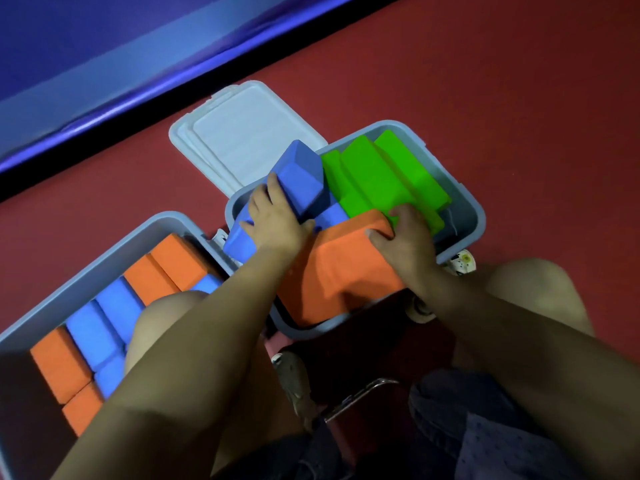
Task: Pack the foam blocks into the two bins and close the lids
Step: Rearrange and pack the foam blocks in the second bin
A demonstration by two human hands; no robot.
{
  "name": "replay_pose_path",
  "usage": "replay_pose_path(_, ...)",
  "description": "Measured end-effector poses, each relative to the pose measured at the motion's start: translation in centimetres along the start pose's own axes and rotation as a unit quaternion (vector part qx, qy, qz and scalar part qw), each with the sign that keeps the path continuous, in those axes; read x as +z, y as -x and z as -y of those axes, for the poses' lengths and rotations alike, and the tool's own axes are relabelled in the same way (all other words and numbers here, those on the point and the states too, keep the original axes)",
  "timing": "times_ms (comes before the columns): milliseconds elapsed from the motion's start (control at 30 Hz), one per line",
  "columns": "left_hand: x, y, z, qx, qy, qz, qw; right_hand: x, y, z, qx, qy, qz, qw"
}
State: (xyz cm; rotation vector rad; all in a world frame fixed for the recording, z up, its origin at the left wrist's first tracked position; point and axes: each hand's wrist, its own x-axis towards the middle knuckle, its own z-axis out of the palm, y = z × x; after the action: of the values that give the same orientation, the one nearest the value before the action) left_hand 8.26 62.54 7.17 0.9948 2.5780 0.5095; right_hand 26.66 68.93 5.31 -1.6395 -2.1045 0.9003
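Two grey-blue bins stand on the red floor. The right bin [479, 216] holds green foam blocks [377, 174], a large orange block [332, 271] and a long blue block [298, 181] that sticks up tilted over its left rim. My left hand [277, 223] grips the blue block from the side. My right hand [405, 237] presses on the far edge of the orange block, fingers curled over it. The left bin [104, 258] is filled with orange blocks [166, 268] and blue blocks [104, 320] in rows. Its near part is hidden by my arm and knee.
The right bin's pale lid [242, 140] hangs open behind it, flat on the floor. A blue padded edge [138, 88] runs diagonally across the top left. My knees and dark shorts fill the bottom. Small white wheels [462, 263] show under the right bin.
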Motion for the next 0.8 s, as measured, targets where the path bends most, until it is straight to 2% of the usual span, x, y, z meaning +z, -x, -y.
replay_pose_path(100, 0.3, -1.1, 0.7, -0.032, -0.002, 0.029, 0.999, -0.3, 0.1, -1.7, 0.099, -0.006, 0.025, 0.995)
replay_pose_path(133, 0.4, -1.2, 0.9, -0.035, 0.003, 0.037, 0.999, -0.3, 0.1, -2.3, 0.104, -0.005, 0.047, 0.993)
replay_pose_path(300, 0.3, -0.4, 1.0, 0.072, -0.024, -0.020, 0.997, -0.8, 0.3, -2.7, 0.069, 0.023, 0.104, 0.992)
replay_pose_path(400, 0.0, -0.8, 1.2, 0.097, -0.034, -0.066, 0.993, -0.4, 0.7, -1.8, 0.058, 0.029, 0.134, 0.989)
replay_pose_path(467, -0.4, -1.1, 1.2, 0.097, -0.050, -0.054, 0.992, 0.0, 1.2, -1.3, 0.048, 0.039, 0.179, 0.982)
replay_pose_path(533, -0.7, -1.5, 1.2, 0.084, -0.086, -0.007, 0.993, 0.3, 1.5, -0.9, 0.060, 0.020, 0.204, 0.977)
replay_pose_path(633, -1.2, -2.3, 1.1, 0.062, -0.112, 0.035, 0.991, 0.9, 1.5, 0.0, 0.039, 0.003, 0.180, 0.983)
replay_pose_path(800, -2.8, -3.5, 1.7, 0.088, -0.096, 0.026, 0.991, 1.1, 1.2, 0.9, 0.062, 0.064, 0.184, 0.979)
